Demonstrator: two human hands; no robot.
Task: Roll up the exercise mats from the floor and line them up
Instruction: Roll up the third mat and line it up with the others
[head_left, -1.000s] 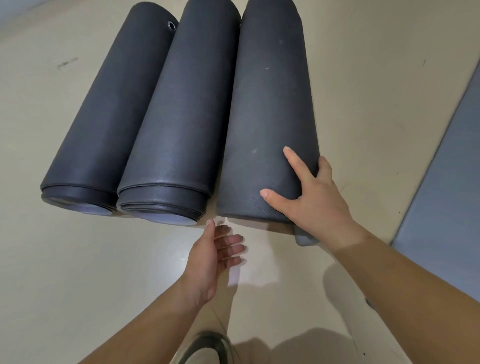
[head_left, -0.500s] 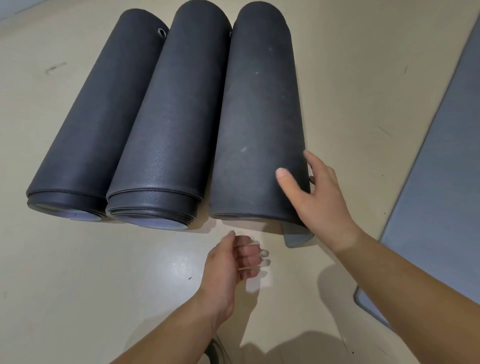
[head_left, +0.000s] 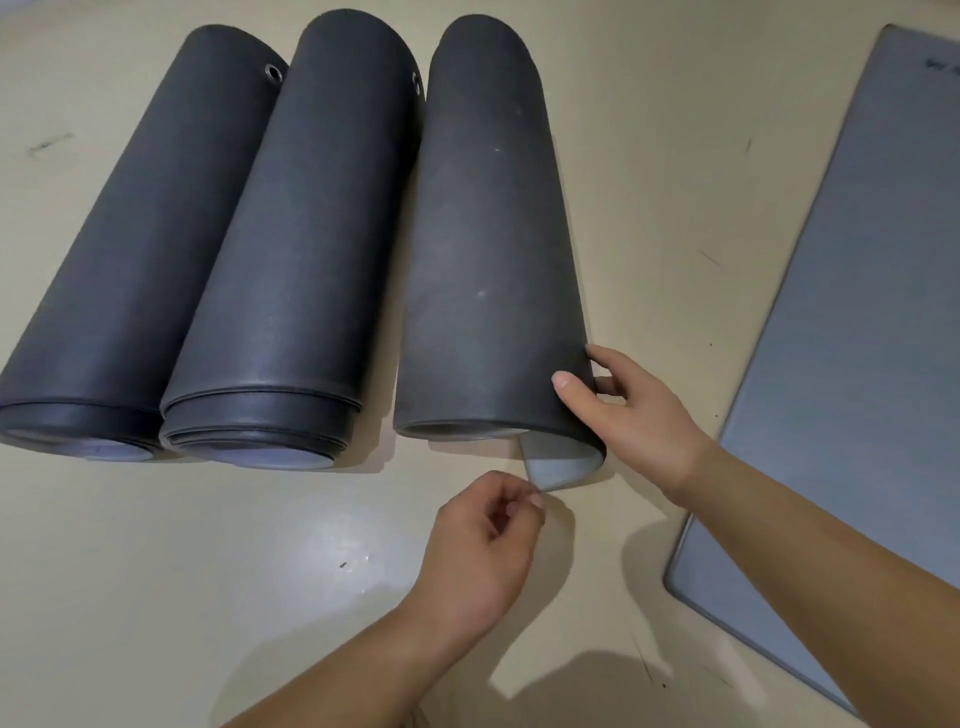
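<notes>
Head view

Writing: one small dark print (head_left: 939, 64) sits at the far corner of the flat grey mat (head_left: 841, 364); it is too small to read.

Surface: pale beige floor (head_left: 208, 597), glossy, with dark scuffs and specks. A patch of glare lies to the near left of the third roll (head_left: 493, 249).

Task items: the third roll lies on the floor, dark and matt. The middle roll (head_left: 291, 260) lies just left of it, touching at the far end and slightly apart at the near end. The left roll (head_left: 140, 234) lies against the middle roll, further left. Each of these two shows a metal eyelet (head_left: 272, 73) at its far end. The three near ends are roughly in line. The flat grey mat lies unrolled, well to the right of the third roll.

Hands: the right hand (head_left: 634, 410) grips the third roll's near right edge, thumb on top and fingers (head_left: 608, 385) curled round the side. A grey flap (head_left: 558, 462) of inner layer sticks out of that roll's near end. The left hand (head_left: 488, 530) has its fingers curled, thumb and forefinger pressed together on the flap's corner
</notes>
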